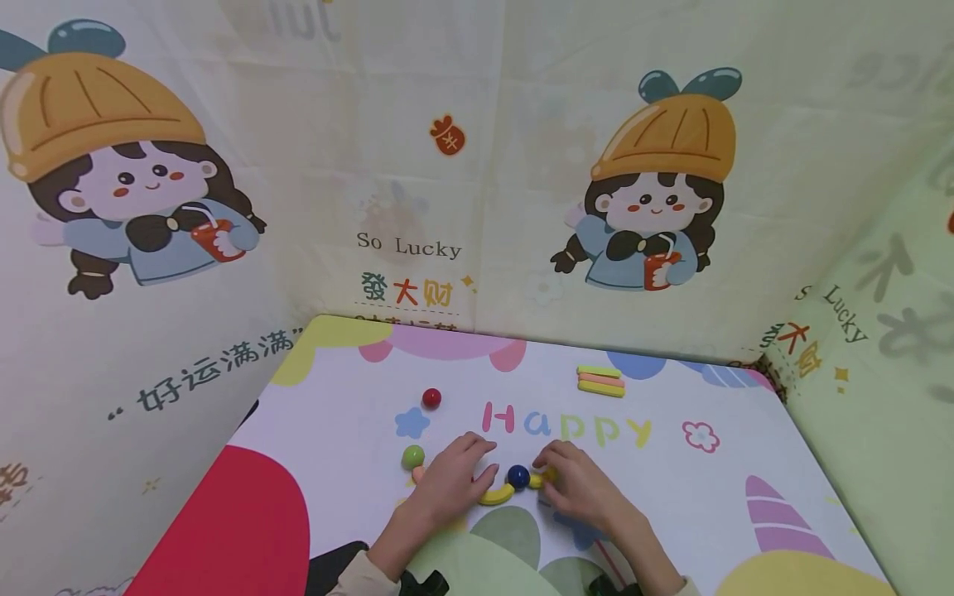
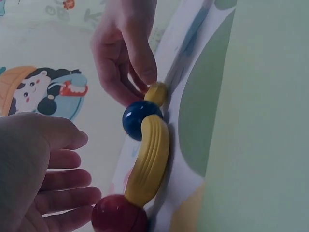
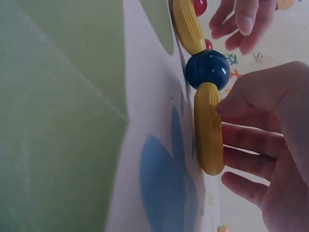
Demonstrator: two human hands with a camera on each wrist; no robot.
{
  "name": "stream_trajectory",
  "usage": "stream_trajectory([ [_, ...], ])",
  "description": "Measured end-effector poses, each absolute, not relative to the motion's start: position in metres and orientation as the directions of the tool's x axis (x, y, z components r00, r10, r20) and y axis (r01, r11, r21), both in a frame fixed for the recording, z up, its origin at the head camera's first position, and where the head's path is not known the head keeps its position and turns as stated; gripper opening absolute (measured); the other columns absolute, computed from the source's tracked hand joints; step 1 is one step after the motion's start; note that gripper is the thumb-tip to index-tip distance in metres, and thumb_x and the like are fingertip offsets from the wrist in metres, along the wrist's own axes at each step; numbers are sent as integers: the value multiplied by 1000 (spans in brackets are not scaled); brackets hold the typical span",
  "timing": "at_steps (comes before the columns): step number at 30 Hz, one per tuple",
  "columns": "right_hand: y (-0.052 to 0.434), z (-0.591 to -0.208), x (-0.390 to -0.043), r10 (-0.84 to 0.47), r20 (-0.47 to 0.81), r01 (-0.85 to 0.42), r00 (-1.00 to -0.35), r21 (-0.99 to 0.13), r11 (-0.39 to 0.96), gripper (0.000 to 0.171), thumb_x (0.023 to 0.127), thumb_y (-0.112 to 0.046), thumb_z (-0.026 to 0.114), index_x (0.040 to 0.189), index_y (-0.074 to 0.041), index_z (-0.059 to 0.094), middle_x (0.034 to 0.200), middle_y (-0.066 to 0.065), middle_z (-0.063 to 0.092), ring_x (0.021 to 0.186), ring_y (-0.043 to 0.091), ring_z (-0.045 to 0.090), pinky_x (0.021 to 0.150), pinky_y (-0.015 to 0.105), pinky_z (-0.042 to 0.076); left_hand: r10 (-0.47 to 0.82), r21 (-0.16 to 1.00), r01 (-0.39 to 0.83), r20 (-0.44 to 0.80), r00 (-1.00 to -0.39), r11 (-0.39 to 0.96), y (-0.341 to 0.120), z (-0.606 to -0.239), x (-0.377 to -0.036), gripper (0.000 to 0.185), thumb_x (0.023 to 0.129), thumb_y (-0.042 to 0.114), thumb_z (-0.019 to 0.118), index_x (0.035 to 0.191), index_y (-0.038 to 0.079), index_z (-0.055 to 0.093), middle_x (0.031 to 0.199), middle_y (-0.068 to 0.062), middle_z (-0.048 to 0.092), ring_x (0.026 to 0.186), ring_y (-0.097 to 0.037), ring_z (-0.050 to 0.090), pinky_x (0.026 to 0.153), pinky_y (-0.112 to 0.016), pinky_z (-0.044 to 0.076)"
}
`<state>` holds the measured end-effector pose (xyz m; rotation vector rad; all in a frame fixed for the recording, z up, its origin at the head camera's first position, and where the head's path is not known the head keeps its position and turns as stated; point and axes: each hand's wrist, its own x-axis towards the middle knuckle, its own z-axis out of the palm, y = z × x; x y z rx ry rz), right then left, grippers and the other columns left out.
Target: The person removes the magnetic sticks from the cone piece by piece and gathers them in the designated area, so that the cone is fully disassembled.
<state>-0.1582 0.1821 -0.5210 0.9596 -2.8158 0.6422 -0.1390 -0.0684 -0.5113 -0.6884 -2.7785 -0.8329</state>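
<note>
A curved yellow rod [image 2: 149, 162] runs from a red ball [image 2: 118, 215] to a dark blue ball [image 1: 517, 477] on the printed tabletop. From the blue ball's other side extends a second yellow rod [image 3: 208, 130], which my right hand [image 1: 581, 487] pinches between thumb and fingers. My left hand [image 1: 450, 480] lies beside the red ball with its fingers loosely extended, holding nothing. In the head view this hand hides that red ball. Just left of it sit a green ball [image 1: 412, 457] and a partly covered peach-coloured piece [image 1: 419, 474].
Another red ball [image 1: 431, 398] rests farther back on the table [image 1: 350, 463]. Yellow and pink rods [image 1: 600, 382] lie side by side near the back edge. A printed cloth [image 1: 522, 165] hangs behind and at both sides. Dark objects [image 1: 425, 583] show at the front edge.
</note>
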Motion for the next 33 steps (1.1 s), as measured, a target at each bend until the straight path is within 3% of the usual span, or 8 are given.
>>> stream_trajectory([
  [7,180,-523,-155,-588,189,-614,-786,-342,711,19,81,-17,78,99,-15,72,102,-8,63,95,8,57,91,34,55,454,467,482,181,-873,742,-52,-512,-140,39,98,31,63,130,9,65,124,-3,66,114,-17,64,100,-33,55],
  [15,179,-524,-156,-596,199,-625,-778,-343,701,19,82,-17,79,99,-16,73,98,-10,64,91,6,57,89,31,55,519,395,546,183,-835,739,-40,-518,-144,39,96,33,67,127,10,68,121,-2,68,110,-14,65,97,-29,55],
  [20,178,-524,-157,-595,184,-618,-782,-342,707,18,83,-19,79,100,-16,73,97,-10,64,91,5,57,88,30,55,524,407,531,140,-840,743,-35,-522,-144,40,96,33,68,130,11,67,121,-2,68,109,-12,65,95,-27,56],
  [33,177,-527,-159,-615,265,-669,-743,-286,685,14,82,-21,80,93,-17,74,89,-10,64,83,3,54,78,27,53,520,417,536,164,-838,734,-30,-530,-142,39,96,31,67,129,9,67,119,-2,68,109,-12,63,96,-26,55],
])
